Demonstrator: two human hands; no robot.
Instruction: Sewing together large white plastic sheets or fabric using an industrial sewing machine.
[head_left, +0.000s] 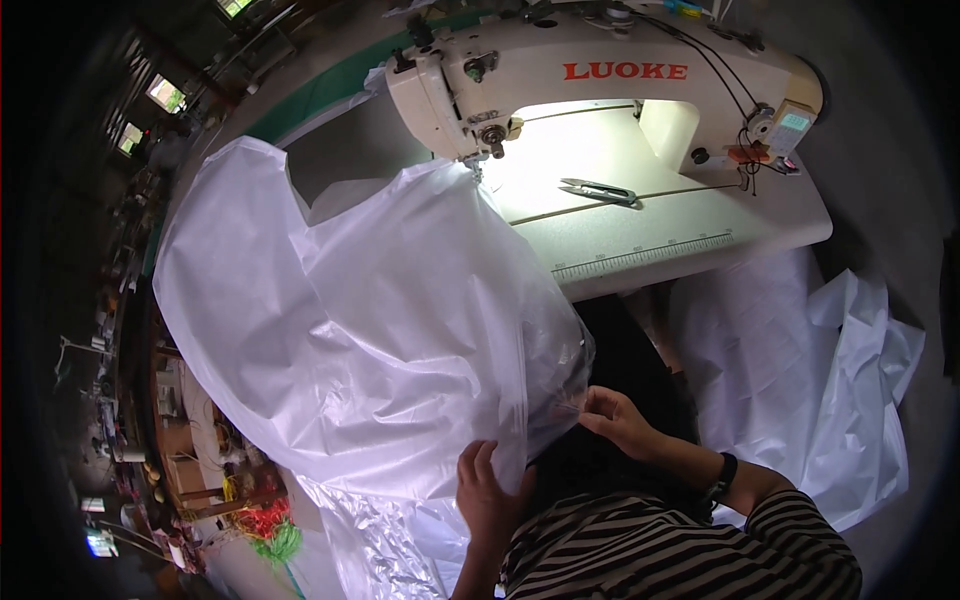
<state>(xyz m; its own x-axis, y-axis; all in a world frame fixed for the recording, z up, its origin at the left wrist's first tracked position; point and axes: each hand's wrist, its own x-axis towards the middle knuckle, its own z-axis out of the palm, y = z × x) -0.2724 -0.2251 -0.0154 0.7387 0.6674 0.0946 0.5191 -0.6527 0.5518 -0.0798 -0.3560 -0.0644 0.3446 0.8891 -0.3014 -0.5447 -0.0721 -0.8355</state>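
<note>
A large white plastic sheet [400,300] hangs over the left part of the sewing table and down across my lap. Its upper edge reaches the needle area of a white sewing machine [480,75]. Along its right side runs a transparent plastic strip [555,350]. My right hand [622,425] pinches the strip's lower corner between thumb and fingertips. On the sheet's lower part rests my left hand [488,495], its fingers stretched out and the thumb apart from them. Whether a fold lies under its fingers is hard to see.
Small thread snips [600,192] lie on the lit machine bed [660,225]. More white sheeting [800,390] hangs at the right. At the lower left are red and green strings [265,525] and a cardboard box [185,470].
</note>
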